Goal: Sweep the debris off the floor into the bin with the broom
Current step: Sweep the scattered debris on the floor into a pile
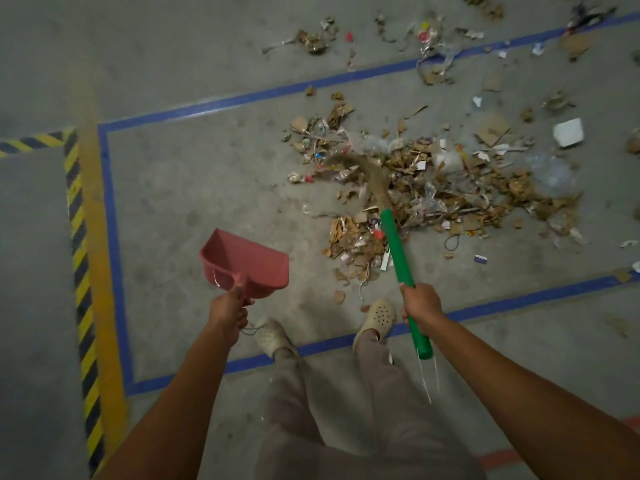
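My right hand (420,304) grips the green handle of a broom (398,247). Its brown bristles (370,174) curve left and lie blurred in a heap of debris (450,192) made of cardboard scraps, plastic and paper. A red dustpan (247,263) hangs above the floor left of the heap, its mouth turned up and away, and my left hand (230,308) holds it by the handle. More scraps (356,247) lie just in front of my feet. No bin is in view.
Blue tape (214,105) frames a rectangle on the grey concrete floor. A yellow and black hazard stripe (81,258) runs along the left. Scattered litter (433,36) lies beyond the far tape line. A white block (568,132) rests at the right. My feet (377,318) stand on the near tape line.
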Available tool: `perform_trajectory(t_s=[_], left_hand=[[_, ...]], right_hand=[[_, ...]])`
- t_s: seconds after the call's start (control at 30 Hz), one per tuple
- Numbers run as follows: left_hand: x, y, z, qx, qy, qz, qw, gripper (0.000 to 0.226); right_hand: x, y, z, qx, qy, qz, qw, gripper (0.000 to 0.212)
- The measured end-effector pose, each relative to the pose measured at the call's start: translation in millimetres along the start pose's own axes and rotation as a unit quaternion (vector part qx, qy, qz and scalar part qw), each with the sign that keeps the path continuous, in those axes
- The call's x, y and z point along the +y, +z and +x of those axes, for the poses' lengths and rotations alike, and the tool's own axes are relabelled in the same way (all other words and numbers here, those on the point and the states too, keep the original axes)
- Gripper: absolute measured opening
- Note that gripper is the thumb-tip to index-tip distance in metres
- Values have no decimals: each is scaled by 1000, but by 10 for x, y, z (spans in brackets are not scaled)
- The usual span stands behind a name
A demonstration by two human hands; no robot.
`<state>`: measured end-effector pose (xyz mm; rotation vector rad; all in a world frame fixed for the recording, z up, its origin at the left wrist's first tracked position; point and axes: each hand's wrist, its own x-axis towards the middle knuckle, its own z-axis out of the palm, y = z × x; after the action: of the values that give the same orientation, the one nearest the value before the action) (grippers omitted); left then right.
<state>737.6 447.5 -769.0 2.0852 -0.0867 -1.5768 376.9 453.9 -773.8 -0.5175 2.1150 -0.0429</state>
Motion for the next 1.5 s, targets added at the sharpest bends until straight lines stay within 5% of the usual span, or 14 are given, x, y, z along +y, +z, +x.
perform_trajectory(t_s=[0.37, 0.73, 1.0, 1.2, 1.33, 1.5], left_hand=[[1322, -749, 543, -66, 51, 78, 993, 29], [2306, -1366, 1117, -17, 83, 116, 990, 23], [2724, -1377, 1415, 19, 63, 156, 986, 27], [3111, -960, 1615, -3, 70, 192, 979, 30], [3289, -604, 1703, -30, 66, 206, 976, 32], [3382, -284, 1785, -63, 66, 210, 973, 39]], right_hand=[[-959, 859, -1197, 42, 8, 69, 997, 32], [-2150, 1870, -1459, -137, -77, 13, 988, 28], [-2804, 2291, -753, -211, -28, -89, 973, 24], [-2664, 2015, -53, -111, 98, 36, 988, 30], [-2472, 1741, 207, -15, 174, 201, 964, 34], [-2358, 1617, -134, 42, 179, 252, 950, 39]])
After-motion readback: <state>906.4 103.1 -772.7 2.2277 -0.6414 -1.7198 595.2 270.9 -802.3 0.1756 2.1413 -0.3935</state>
